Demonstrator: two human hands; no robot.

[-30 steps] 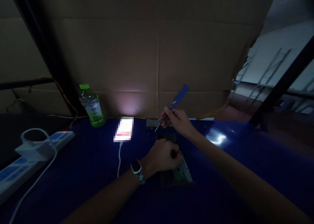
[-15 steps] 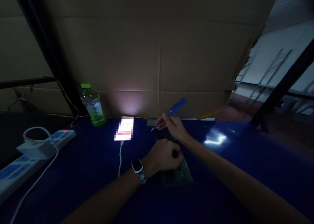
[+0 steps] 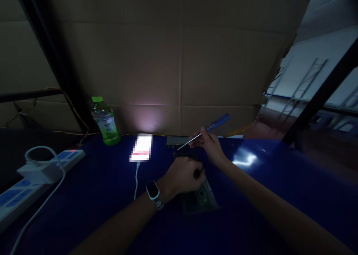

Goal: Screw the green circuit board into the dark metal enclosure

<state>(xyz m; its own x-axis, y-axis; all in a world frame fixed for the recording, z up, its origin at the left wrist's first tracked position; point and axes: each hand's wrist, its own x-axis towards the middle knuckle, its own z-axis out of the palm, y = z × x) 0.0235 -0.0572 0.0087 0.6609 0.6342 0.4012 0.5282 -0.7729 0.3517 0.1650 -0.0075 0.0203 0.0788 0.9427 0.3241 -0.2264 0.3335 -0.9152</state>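
Observation:
My right hand [image 3: 210, 145] grips a screwdriver [image 3: 219, 122] near the base of its blue see-through handle. The bare metal shaft slants down and leftward, with its tip just above the back of my left hand. My left hand [image 3: 187, 175] is curled into a fist, and a dark round spot [image 3: 197, 173] shows between its fingers; what that is I cannot make out. Under and beside this fist lies a green circuit board [image 3: 207, 199], partly covered by the hand. Behind the fist, a flat grey metal piece [image 3: 173, 141] rests on the blue table.
At the left stands a green-capped bottle [image 3: 106, 122]. A lit phone [image 3: 142, 147] on a white cable [image 3: 136, 184] leans near the cardboard wall [image 3: 223, 61]. A power strip [image 3: 16, 195] with a charger [image 3: 40, 171] lies at the far left. Black frame bars rise on both sides.
My right hand has moved right with the screwdriver, which now lies flatter and shows more of its shaft. My left fist stays over the board, and the view has shifted slightly.

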